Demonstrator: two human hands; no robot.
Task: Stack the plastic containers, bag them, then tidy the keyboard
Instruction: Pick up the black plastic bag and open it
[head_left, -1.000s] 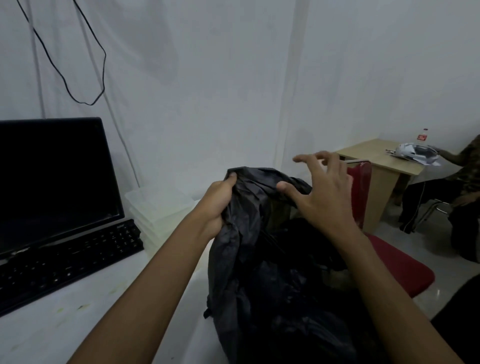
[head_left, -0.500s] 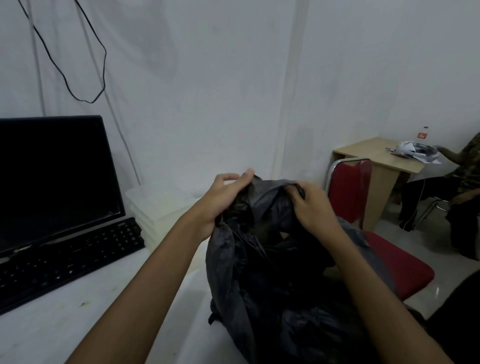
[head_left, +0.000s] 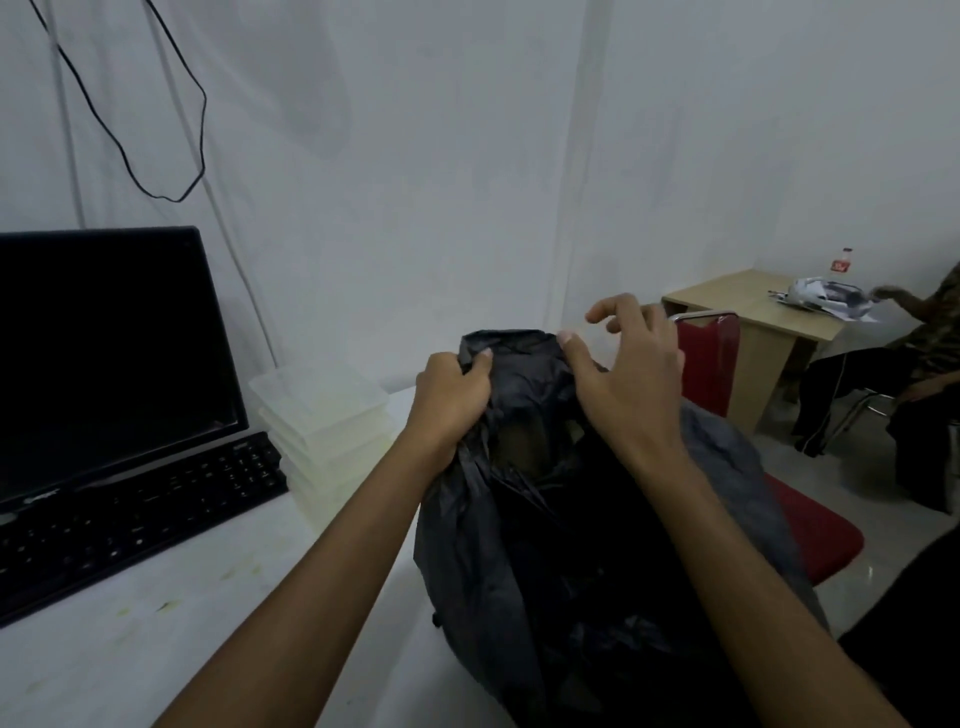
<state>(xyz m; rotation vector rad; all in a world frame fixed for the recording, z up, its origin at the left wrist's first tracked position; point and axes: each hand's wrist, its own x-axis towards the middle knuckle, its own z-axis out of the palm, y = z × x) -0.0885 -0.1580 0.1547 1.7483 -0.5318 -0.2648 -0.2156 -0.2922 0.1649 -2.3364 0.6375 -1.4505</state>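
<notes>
A black plastic bag (head_left: 561, 561) hangs crumpled at the right edge of the white table (head_left: 130, 660). My left hand (head_left: 449, 402) is clenched on the bag's top left rim. My right hand (head_left: 626, 371) rests on the rim's right side, thumb on the plastic and fingers spread above it. A stack of translucent plastic containers (head_left: 324, 421) stands on the table behind my left forearm, beside the black keyboard (head_left: 130, 514). The bag's mouth shows a small dark gap between my hands.
A black monitor (head_left: 109, 353) stands behind the keyboard, with a cable hanging on the wall above. A red chair (head_left: 810, 530) sits right of the bag. Farther right, a seated person is at a wooden desk (head_left: 748, 322) holding a bottle and papers.
My right hand has let go of the bag's rim and lifted with its fingers spread. The bag's top has risen slightly. My left hand keeps its grip.
</notes>
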